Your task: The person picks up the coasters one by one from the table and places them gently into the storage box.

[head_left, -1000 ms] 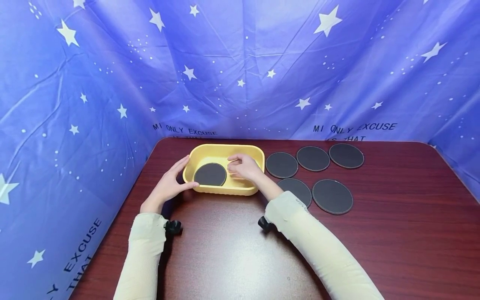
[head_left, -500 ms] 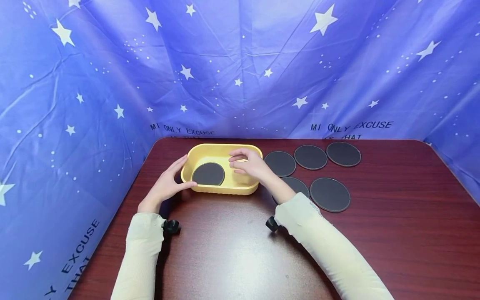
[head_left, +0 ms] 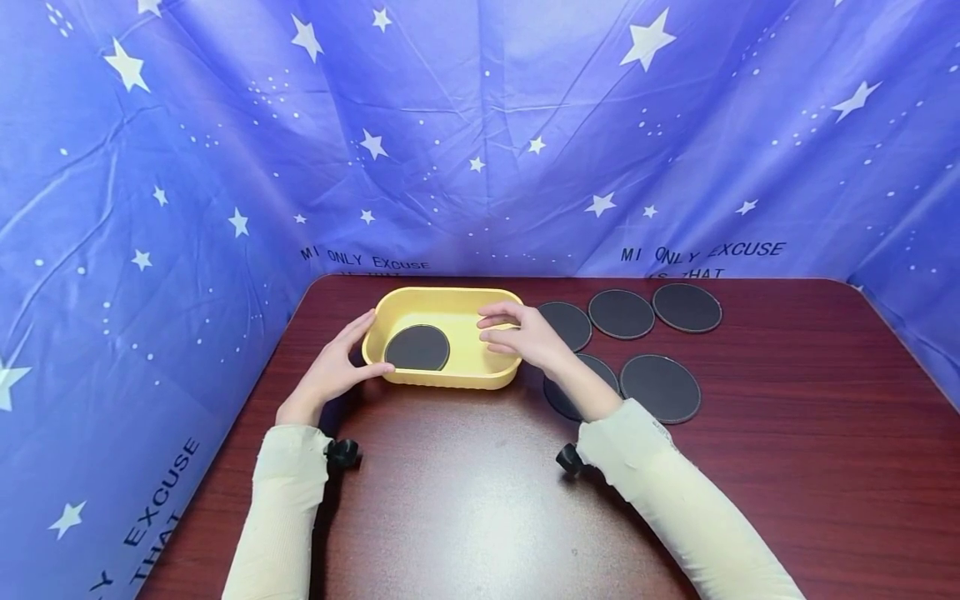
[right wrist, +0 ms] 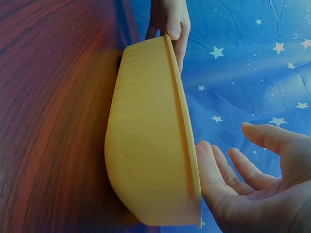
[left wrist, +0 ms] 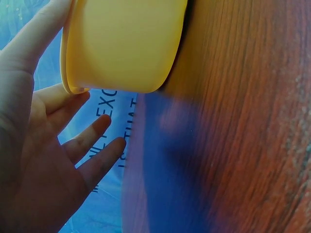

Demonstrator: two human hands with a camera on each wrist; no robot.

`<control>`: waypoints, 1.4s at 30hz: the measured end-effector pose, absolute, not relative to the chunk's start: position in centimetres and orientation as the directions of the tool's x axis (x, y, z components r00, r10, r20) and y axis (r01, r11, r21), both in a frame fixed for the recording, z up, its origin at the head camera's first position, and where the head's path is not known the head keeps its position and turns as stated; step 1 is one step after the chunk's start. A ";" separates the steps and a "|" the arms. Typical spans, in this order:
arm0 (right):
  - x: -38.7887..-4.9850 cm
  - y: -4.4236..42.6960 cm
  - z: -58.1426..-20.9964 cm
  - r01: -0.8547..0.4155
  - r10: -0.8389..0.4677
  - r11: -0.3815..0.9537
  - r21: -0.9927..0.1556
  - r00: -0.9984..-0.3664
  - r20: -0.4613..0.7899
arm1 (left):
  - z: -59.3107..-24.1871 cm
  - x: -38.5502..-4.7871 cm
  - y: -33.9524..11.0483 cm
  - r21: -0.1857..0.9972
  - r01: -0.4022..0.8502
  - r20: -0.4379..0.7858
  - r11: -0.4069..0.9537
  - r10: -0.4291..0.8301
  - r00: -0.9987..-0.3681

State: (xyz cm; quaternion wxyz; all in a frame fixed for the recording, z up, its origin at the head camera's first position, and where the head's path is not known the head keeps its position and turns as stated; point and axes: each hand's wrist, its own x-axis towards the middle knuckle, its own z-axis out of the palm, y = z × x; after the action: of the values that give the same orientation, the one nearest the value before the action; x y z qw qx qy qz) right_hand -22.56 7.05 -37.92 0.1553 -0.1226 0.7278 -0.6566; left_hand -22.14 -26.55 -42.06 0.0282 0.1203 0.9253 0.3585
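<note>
A yellow oval-cornered plastic basin (head_left: 450, 379) stands near the far left of the table. Inside its left half lies a round black coaster (head_left: 417, 348). My left hand (head_left: 330, 375) holds the basin's left end, thumb on the near rim and index finger at the far one; in the left wrist view the other fingers spread out free. Over the basin's right end hovers my right hand (head_left: 525, 333), fingers loosely bent and holding nothing. The right wrist view shows that hand (right wrist: 262, 179) beside the basin's rim (right wrist: 187, 121), palm visible.
Several more black coasters lie flat right of the basin, such as the near right one (head_left: 660, 389) and the far right one (head_left: 687, 307). My right forearm partly covers one coaster (head_left: 562, 392). Blue starry cloth (head_left: 480, 125) hangs behind and left of the table (head_left: 810, 433).
My right hand has drawn back to the right, from inside the basin to over its right end. The left hand and the coaster in the basin keep their places.
</note>
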 end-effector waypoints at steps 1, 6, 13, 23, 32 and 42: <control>-22.5 7.3 -38.0 0.017 -0.384 0.114 -0.993 -0.921 -0.060 | -42.1 -22.2 -26.5 0.669 0.205 0.036 0.714 0.244 -0.969; -22.1 8.5 -38.2 -0.005 -0.386 0.105 -0.994 -0.922 -0.036 | -42.1 -22.2 -26.5 0.670 0.206 0.037 0.713 0.245 -0.969; -21.6 10.1 -38.2 -0.005 -0.375 0.072 -0.997 -0.927 -0.023 | -42.1 -22.2 -26.6 0.671 0.203 0.035 0.713 0.244 -0.969; -20.9 12.7 -38.3 -0.006 -0.389 0.046 -0.999 -0.921 -0.012 | -42.0 -22.1 -26.5 0.672 0.205 0.035 0.712 0.246 -0.969; -20.3 14.7 -38.6 -0.010 -0.367 0.069 -0.998 -0.930 -0.016 | -42.0 -22.1 -26.6 0.670 0.201 0.035 0.715 0.239 -0.970; -19.9 16.8 -39.3 -0.021 -0.357 0.095 -0.995 -0.934 -0.014 | -42.2 -22.1 -26.7 0.672 0.203 0.039 0.713 0.240 -0.970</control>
State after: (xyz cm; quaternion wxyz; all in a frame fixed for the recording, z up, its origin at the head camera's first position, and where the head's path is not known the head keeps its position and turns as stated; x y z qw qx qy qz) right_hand -19.92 16.79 -39.27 0.1271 -0.1296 0.7291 -0.6599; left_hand -22.10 -26.65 -42.16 0.0252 0.1197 0.9250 0.3597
